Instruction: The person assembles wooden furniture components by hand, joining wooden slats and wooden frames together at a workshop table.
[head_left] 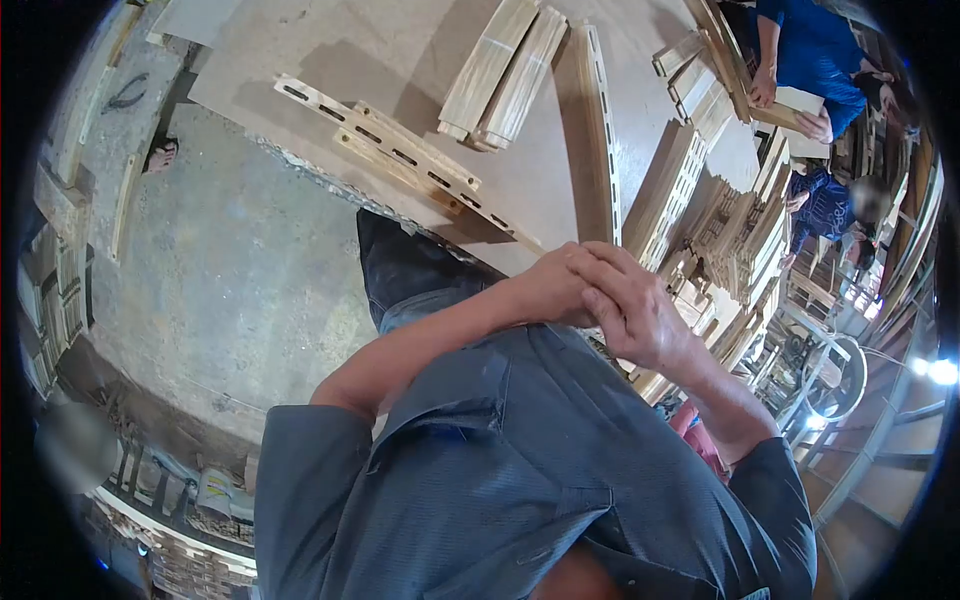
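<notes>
My left hand (548,287) and my right hand (640,308) meet in front of my waist at the table's near edge. The right fingers fold over the left ones, and both hands are closed. A long slotted wooden slat (405,155) runs diagonally along the edge, its near end reaching my left hand. Whether the fingers grip that end is hidden. Short wooden pieces (375,150) lie against the slat. Beyond my hands, another slotted slat (603,130) stands on its narrow side, beside a pair of bundled wooden strips (503,75).
The tabletop (350,45) has a rough near edge. Stacked slats (735,235) crowd its right side. At the far right, a person in blue (805,60) handles a wooden piece, with another person (822,205) nearby. Concrete floor (235,290) lies to the left.
</notes>
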